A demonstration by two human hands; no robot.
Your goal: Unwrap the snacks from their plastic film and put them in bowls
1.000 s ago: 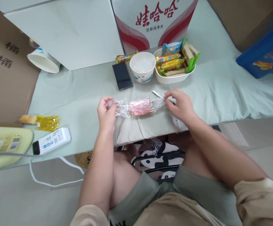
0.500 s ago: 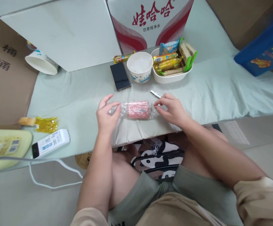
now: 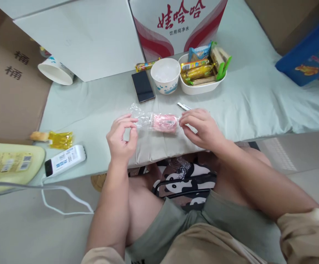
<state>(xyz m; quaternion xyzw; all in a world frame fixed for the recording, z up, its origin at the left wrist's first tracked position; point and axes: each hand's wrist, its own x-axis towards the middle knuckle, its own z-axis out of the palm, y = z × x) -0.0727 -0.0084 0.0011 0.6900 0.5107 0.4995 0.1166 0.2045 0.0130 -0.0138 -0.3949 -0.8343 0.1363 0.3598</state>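
Observation:
A pink block-shaped packet in clear crinkled plastic lies on the cloth between my hands, a small printed label on top. Its loose left wrapper end spreads out flat and transparent. Just left of that end is my left hand, thumb and forefinger curved with a gap between the tips. My right hand has its fingertips pinched at the packet's right end, which they hide. Behind the right fingers, a slim metallic tool like a cutter is partly covered.
Behind are a phone, a paper bowl, a white tub of wrapped snacks and a white-red carton. On the left lie a yellow-wrapped snack, a white device and a pale yellow container.
My left fingers have let go of the wrapper's left end, which has spread open. The packet has shifted slightly right, closer to my right hand. The view has shifted slightly.

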